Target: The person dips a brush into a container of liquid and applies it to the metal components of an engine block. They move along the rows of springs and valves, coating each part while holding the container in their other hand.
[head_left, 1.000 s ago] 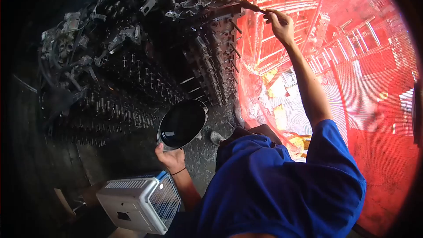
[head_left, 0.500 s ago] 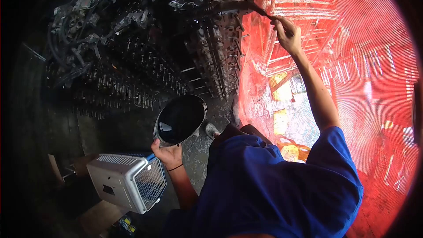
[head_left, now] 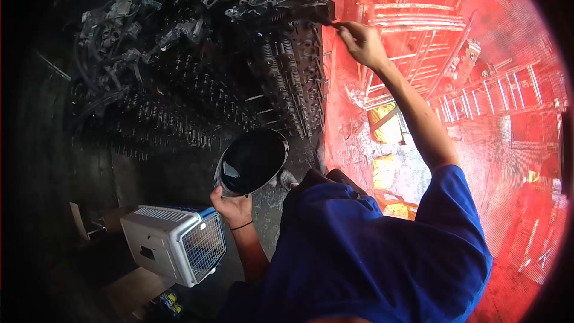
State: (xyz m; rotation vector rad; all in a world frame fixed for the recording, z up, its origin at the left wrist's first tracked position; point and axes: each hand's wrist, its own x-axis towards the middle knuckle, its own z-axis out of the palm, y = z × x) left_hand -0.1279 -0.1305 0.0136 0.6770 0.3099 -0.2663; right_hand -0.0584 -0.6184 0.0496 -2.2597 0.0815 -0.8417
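My left hand [head_left: 232, 206] grips the lower rim of a round basin [head_left: 220, 176]. Dark, glossy liquid [head_left: 254, 161] lies inside it and reflects a patch of light. Up at the right end of the stacked metal engine parts, my right hand [head_left: 363, 43] is closed round the thin handle of a dark brush [head_left: 329, 22]. Its head is hard to make out against the black metal. Right beside it is a dark engine part with round openings [head_left: 261, 0]. Below hang rows of shafts with coil springs [head_left: 281, 75].
A grey and blue pet carrier [head_left: 158, 242] with a wire door stands on the floor at lower left. Red netting [head_left: 508, 149] fills the right side, with metal frames and a ladder [head_left: 496, 98] behind it. More engine parts [head_left: 113, 39] are piled at upper left.
My right hand has moved left with the brush, closer to the engine parts. The basin in my left hand has shifted slightly right, as the whole view moved a little.
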